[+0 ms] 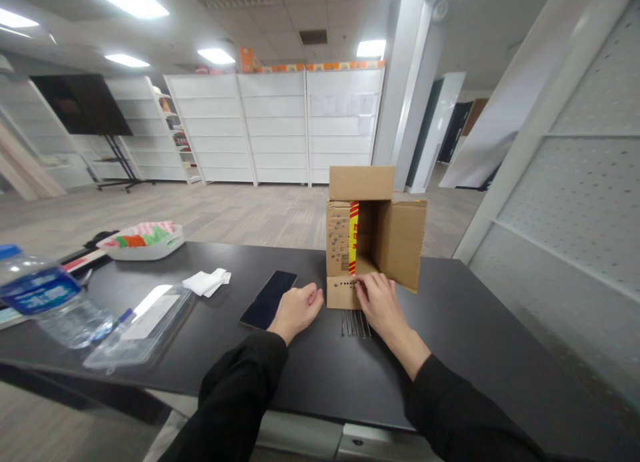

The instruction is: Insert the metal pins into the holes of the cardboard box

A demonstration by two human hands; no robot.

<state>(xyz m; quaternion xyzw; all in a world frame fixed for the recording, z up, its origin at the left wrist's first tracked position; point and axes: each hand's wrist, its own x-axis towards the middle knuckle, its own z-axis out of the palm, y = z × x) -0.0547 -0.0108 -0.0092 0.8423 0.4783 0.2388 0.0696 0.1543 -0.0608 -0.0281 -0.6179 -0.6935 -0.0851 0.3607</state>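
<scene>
An open cardboard box [338,239] stands on its side on the dark table, its opening towards me. Its lower flap [337,300] hangs down at the front and carries a row of small dark dots. My right hand [381,302] is at this flap, fingers pinched together near the right end of the row; anything between the fingertips is too small to make out. My left hand [299,309] rests closed beside the phone [270,299], its palm hidden. Several thin metal rods, like nails or long screws [356,323], lie side by side below the flap.
On the left are a clear plastic case [165,332], a water bottle [45,299], crumpled white tissue [206,282] and a white basket [150,251] with colourful packets. The box's right side flap [400,242] sticks outward. A perforated panel [575,235] stands beyond the table's right edge.
</scene>
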